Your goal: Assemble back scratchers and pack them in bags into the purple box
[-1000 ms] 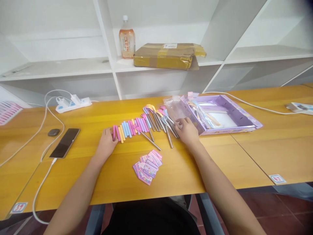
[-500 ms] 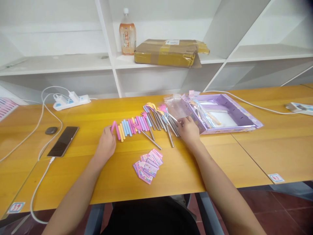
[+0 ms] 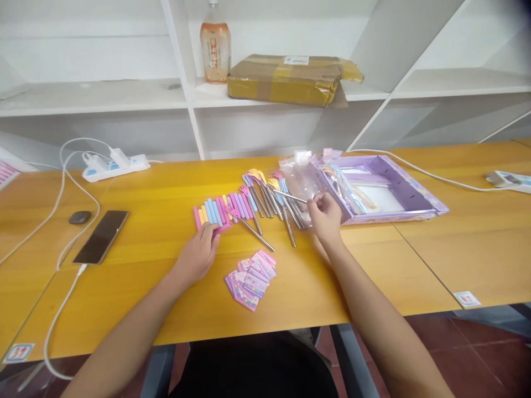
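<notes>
My left hand (image 3: 199,251) is closed on a pink tube-shaped handle (image 3: 223,228), held just in front of a row of pink, yellow, blue and purple handles (image 3: 213,211). Between the fingertips of my right hand (image 3: 326,215) is the end of a back scratcher's thin metal rod (image 3: 292,196), lifted and pointing left. Its far end overlaps a pile of hand-shaped back scratchers (image 3: 265,193), so its head is hard to make out. One pink back scratcher (image 3: 251,228) lies slanted between the row and the pile. Small printed cards (image 3: 253,279) lie in front.
A purple box (image 3: 415,190) with bagged pieces stands at the right, a clear plastic bag (image 3: 299,174) beside it. To the left are a phone (image 3: 102,237) on a cable and a power strip (image 3: 116,168). A taped carton (image 3: 286,80) and a bottle (image 3: 215,52) occupy the shelf.
My left hand has moved right with the pink handle, from the row's left end to its front. The right hand has raised the back scratcher's rod slightly off the pile.
</notes>
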{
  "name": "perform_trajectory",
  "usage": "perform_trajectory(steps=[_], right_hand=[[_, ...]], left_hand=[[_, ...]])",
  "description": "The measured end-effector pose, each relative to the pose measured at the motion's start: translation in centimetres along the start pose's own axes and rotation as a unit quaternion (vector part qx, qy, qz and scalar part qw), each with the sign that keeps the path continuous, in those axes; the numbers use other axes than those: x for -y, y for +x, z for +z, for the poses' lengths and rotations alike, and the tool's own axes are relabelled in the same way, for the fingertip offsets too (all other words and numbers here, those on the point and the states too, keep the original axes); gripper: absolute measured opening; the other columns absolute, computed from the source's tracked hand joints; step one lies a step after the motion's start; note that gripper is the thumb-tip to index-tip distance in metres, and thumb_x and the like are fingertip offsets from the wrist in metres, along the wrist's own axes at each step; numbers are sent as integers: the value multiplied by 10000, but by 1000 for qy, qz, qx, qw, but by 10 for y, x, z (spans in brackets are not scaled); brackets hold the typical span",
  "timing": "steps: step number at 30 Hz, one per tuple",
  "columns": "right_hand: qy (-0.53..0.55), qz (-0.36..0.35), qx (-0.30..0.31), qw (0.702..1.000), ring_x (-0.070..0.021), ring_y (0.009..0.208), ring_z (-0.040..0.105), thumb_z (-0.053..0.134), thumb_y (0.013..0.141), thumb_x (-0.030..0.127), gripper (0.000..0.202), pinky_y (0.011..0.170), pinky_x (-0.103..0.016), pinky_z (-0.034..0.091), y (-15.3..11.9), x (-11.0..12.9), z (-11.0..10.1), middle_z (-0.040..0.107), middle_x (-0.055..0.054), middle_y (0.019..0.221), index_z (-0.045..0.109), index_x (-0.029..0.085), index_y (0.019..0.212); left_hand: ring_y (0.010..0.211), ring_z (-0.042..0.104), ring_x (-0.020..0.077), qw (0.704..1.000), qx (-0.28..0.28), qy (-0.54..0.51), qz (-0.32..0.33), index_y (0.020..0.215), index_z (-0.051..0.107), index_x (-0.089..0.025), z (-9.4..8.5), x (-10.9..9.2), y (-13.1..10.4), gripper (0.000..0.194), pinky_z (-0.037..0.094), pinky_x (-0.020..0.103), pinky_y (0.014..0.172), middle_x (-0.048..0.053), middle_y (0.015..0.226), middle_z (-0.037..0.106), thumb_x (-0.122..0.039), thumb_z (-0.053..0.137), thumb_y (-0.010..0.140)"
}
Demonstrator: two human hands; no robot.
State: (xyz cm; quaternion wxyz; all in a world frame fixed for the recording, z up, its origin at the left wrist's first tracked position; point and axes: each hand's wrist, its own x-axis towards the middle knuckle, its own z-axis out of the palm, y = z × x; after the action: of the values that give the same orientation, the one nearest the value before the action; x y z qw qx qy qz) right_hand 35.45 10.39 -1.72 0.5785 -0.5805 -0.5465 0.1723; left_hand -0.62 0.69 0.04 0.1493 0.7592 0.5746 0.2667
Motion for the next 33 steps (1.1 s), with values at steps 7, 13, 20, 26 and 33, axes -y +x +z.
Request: perform_trajectory(steps=[7,13,20,26,33], right_hand=[[-227,-43,58,971,-223,772,607,542,946,301,260,736,-337,458,11,-14,-14,647,-55,839,702,201,1124],[-413,-44,159,896,-266,858,652,543,1035,308,296,704,-351,409,12,-21,-18,724,-141,1087,803,215,1142],[-350,-153,54,923,-265,934,653,551,1075,451,367,737,-369,458,9,-8,-25,674,-148,1209,827,227,1164],[-205,-237,234,921,-232,921,704,602,1082,479,294,795,-342,526,-8,3,-15,749,-88,1049,781,247,1093],[-144,-355,287,878,-198,850,703,605,1100,347,164,721,-310,520,-23,12,-1,736,-76,1004,699,223,1048]], left_hand=[[1066,696,298,1000,8,19,0,1289,584,-230,-1,2,1,304,542,409,865,128,1263,688,-390,399,1109],[1058,691,309,999,29,25,3,1313,592,-226,-1,-1,1,334,536,408,835,132,1265,684,-395,384,1114],[1093,683,298,1000,21,-4,8,1311,625,-233,-2,-5,0,320,546,399,878,120,1254,679,-366,407,1119],[1165,673,265,998,5,0,55,1356,636,-241,0,-5,-1,331,548,394,996,103,1265,676,-316,398,1138],[1145,685,234,993,-10,27,117,1349,629,-207,2,1,0,317,576,392,993,105,1250,688,-286,392,1155]])
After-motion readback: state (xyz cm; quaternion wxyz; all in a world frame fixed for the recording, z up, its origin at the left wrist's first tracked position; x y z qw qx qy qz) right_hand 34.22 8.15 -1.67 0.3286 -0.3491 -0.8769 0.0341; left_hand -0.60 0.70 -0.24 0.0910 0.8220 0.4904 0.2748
